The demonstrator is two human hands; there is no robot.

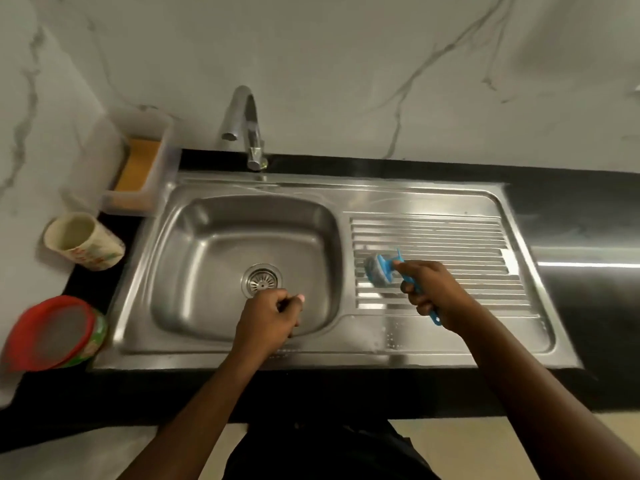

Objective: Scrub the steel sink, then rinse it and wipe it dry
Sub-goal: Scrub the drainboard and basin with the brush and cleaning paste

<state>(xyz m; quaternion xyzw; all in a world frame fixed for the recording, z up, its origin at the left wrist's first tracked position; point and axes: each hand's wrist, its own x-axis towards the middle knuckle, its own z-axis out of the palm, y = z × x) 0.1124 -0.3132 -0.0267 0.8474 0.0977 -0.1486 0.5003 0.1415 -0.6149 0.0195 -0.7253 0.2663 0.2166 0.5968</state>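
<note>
The steel sink (194, 216) has a basin on the left with a round drain (261, 279) and a ribbed drainboard (450, 237) on the right. My right hand (431, 292) grips the blue handle of a scrubber (379, 268), whose grey steel-wool head rests on the left part of the drainboard ribs. My left hand (268, 315) hovers over the basin's front, just below the drain, fingers curled into a loose fist with nothing visible in it. Small water drops lie on the sink's front right rim.
A chrome tap (247, 126) stands behind the basin. Left of the sink are a clear tray with an orange sponge (140, 168), a tipped paper cup (83, 242) and a red-lidded tub (55, 332). Black counter (588, 220) extends to the right.
</note>
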